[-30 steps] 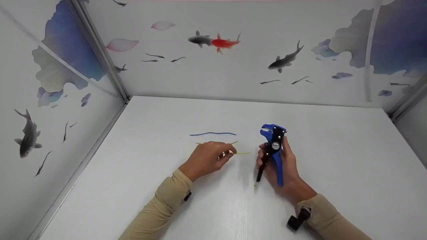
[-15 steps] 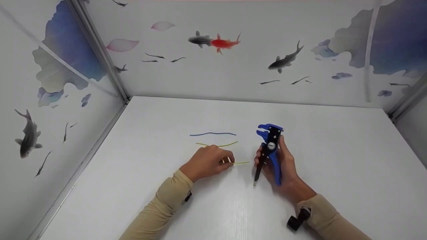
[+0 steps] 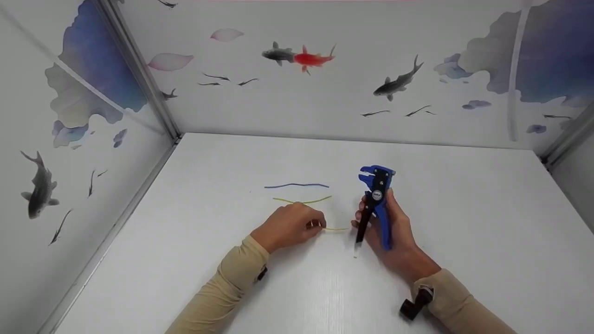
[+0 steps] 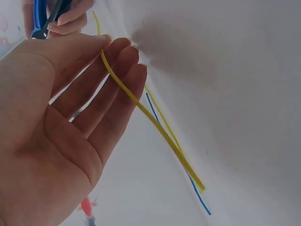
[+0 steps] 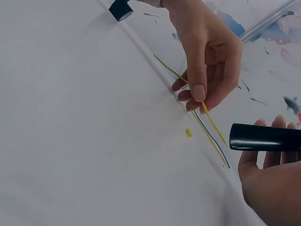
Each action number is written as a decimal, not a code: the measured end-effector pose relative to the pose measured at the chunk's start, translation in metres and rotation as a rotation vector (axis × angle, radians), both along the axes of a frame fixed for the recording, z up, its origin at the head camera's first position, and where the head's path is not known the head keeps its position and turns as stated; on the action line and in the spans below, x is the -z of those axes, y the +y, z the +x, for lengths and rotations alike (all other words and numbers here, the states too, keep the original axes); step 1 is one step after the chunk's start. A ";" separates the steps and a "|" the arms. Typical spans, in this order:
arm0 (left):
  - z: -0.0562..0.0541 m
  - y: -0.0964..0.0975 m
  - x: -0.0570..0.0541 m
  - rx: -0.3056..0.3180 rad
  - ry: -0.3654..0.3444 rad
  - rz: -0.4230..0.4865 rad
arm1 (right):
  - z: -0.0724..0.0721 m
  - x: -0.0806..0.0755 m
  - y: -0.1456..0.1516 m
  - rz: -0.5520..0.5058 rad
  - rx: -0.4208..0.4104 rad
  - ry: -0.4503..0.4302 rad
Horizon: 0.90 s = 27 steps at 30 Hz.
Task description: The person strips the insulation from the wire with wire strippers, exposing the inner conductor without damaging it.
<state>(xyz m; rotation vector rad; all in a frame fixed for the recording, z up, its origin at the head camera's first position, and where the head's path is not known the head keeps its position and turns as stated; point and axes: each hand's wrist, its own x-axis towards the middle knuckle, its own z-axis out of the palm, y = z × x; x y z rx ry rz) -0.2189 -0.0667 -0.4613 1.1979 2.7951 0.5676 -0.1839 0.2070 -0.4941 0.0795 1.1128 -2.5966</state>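
My left hand (image 3: 288,226) pinches a yellow wire (image 3: 335,228) between thumb and fingertips, and one end sticks out to the right. In the left wrist view the longer part of this yellow wire (image 4: 171,143) runs back past the fingers. My right hand (image 3: 399,232) holds a blue and black wire stripper (image 3: 377,195) upright, its jaws parted at the top and pointing left. A gap separates the wire's end from the tool. Lying behind the left hand are a second yellow wire (image 3: 318,201) and a blue wire (image 3: 297,184).
A tiny yellow piece (image 5: 188,133), like cut insulation, lies on the white table (image 3: 464,208) below the stripper's handles. White walls printed with fish enclose the table at the back and sides. Black devices (image 3: 410,310) sit on the sleeves.
My left hand has come nearer with its yellow wire, uncovering the second yellow wire. The stripper's jaws have parted wider; the tool shifted left, then rose slightly.
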 end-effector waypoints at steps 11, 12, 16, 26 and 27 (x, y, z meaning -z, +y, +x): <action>-0.001 0.000 0.000 0.008 -0.041 -0.004 | 0.004 -0.001 -0.001 -0.008 -0.036 -0.013; -0.002 -0.001 0.000 0.009 -0.044 -0.003 | 0.004 -0.001 -0.001 -0.004 -0.046 -0.007; -0.002 -0.001 -0.001 0.018 -0.054 0.001 | 0.004 0.000 -0.001 0.010 -0.070 0.018; -0.014 -0.012 -0.005 -0.019 -0.032 0.060 | 0.001 0.001 -0.006 -0.024 0.012 0.003; -0.016 -0.014 -0.006 -0.035 -0.040 0.069 | 0.001 0.001 -0.006 -0.045 0.010 0.004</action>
